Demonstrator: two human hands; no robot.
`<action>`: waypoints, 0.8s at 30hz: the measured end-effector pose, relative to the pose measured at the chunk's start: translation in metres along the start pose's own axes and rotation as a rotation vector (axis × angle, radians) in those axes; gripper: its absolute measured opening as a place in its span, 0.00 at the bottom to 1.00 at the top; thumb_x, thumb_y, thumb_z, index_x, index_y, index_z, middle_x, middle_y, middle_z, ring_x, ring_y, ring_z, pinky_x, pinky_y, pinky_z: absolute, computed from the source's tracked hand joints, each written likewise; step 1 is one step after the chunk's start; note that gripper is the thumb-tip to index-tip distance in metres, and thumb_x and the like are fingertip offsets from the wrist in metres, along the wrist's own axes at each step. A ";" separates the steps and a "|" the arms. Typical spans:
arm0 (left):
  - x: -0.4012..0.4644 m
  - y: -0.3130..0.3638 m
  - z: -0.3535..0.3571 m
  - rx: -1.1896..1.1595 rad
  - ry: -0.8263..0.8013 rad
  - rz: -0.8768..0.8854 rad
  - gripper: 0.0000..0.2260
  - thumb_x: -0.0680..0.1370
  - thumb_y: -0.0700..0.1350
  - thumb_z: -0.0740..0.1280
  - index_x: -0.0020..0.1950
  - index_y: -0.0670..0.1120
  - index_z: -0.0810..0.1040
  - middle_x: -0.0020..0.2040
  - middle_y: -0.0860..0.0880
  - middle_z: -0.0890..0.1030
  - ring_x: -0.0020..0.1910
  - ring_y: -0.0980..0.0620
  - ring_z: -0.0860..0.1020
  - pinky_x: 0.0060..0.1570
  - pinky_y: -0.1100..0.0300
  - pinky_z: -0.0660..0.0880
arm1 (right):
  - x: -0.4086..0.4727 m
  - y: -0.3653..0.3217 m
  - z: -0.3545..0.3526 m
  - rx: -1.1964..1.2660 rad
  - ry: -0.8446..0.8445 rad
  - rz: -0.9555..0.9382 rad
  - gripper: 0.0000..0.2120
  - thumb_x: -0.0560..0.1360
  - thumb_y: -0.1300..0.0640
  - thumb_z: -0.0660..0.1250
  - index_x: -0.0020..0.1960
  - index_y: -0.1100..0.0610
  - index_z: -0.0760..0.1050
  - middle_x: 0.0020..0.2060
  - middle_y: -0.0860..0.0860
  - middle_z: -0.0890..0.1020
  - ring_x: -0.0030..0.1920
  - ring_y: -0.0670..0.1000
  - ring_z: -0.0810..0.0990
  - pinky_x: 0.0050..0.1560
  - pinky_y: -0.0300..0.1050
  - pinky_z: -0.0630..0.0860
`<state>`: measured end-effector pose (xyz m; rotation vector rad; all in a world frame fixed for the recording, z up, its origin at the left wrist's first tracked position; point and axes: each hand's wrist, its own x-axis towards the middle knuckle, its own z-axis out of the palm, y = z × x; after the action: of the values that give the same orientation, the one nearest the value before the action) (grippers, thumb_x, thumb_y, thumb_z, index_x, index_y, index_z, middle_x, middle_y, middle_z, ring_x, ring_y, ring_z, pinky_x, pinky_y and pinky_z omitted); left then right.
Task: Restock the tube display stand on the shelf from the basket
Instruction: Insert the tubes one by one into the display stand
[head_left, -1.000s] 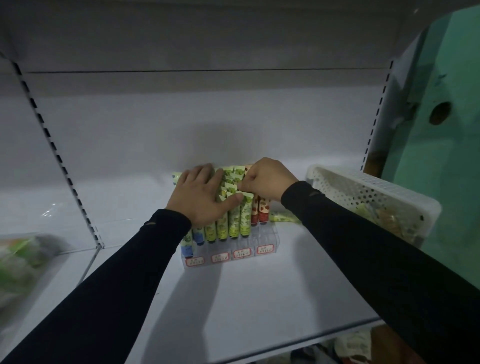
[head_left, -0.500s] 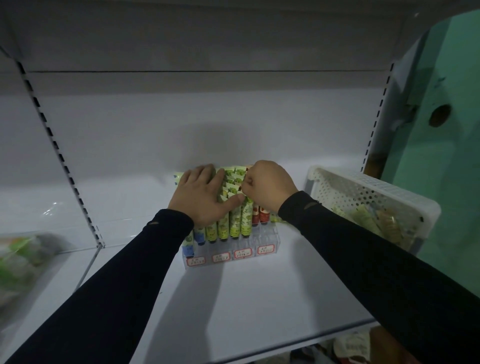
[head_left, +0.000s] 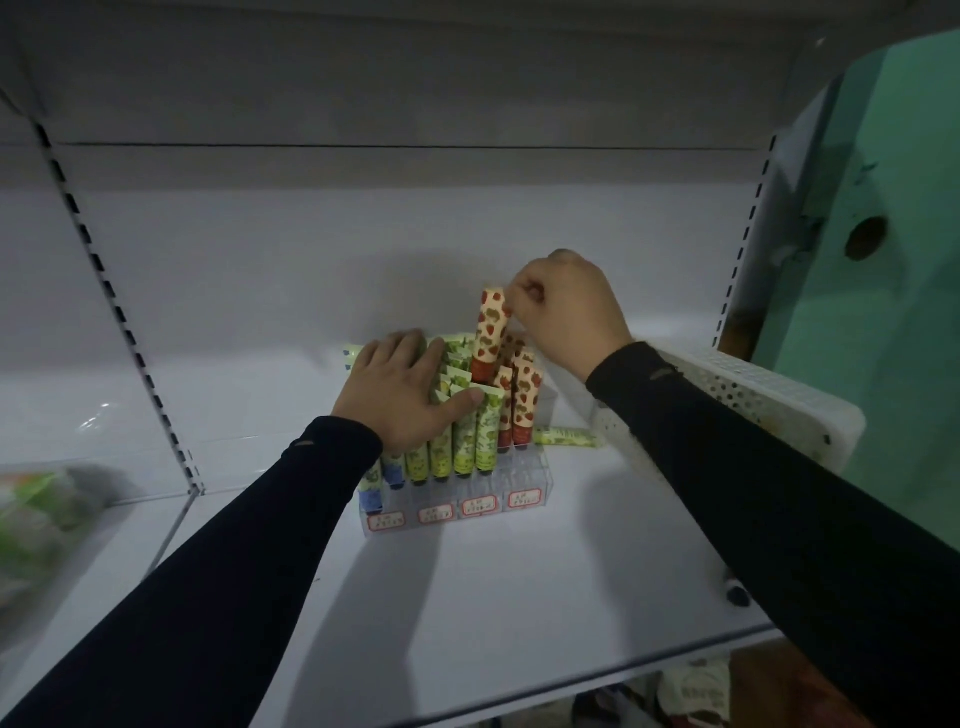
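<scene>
A clear tube display stand (head_left: 524, 486) with red-framed labels sits mid-shelf, filled with several green tubes (head_left: 464, 447), blue tubes at its left and strawberry-print tubes (head_left: 523, 402) at its right. My left hand (head_left: 402, 389) lies flat on the tops of the green tubes, thumb stretched to the right. My right hand (head_left: 563, 309) pinches the top of a strawberry-print tube (head_left: 488, 335), held upright above the stand's back right rows. A white perforated basket (head_left: 753, 400) stands to the right, partly behind my right arm.
One green tube (head_left: 566, 435) lies loose on the white shelf (head_left: 493, 597) between stand and basket. A slotted upright (head_left: 117, 312) divides the shelf from the left bay, where a blurred green package (head_left: 36, 512) lies. A green wall (head_left: 893, 291) is at the right.
My right hand has risen from the tube tops, lifting a strawberry-print tube above the stand. My left hand stays on the green tubes.
</scene>
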<state>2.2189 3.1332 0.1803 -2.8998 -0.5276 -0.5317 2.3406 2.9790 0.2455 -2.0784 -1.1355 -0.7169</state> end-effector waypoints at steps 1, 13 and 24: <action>0.000 0.000 0.000 -0.002 -0.004 -0.001 0.39 0.76 0.73 0.46 0.79 0.51 0.56 0.79 0.45 0.56 0.78 0.46 0.52 0.74 0.49 0.48 | -0.001 0.003 -0.005 0.013 0.022 -0.004 0.09 0.78 0.56 0.62 0.45 0.58 0.79 0.43 0.52 0.76 0.40 0.49 0.74 0.40 0.35 0.62; 0.002 -0.006 -0.009 -0.027 -0.074 0.007 0.43 0.72 0.76 0.45 0.80 0.52 0.54 0.80 0.45 0.55 0.78 0.44 0.52 0.75 0.47 0.48 | -0.061 0.031 -0.015 0.197 -0.137 0.117 0.09 0.80 0.56 0.62 0.49 0.60 0.77 0.40 0.52 0.83 0.38 0.51 0.83 0.44 0.51 0.80; -0.003 -0.001 -0.008 -0.029 -0.085 0.008 0.40 0.74 0.73 0.50 0.80 0.50 0.54 0.80 0.45 0.54 0.78 0.44 0.51 0.75 0.49 0.49 | -0.082 0.044 0.023 0.124 -0.089 0.054 0.09 0.80 0.58 0.61 0.48 0.62 0.77 0.39 0.56 0.82 0.39 0.55 0.80 0.41 0.49 0.74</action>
<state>2.2130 3.1311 0.1867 -2.9618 -0.5234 -0.4203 2.3430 2.9371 0.1594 -2.0445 -1.1379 -0.5196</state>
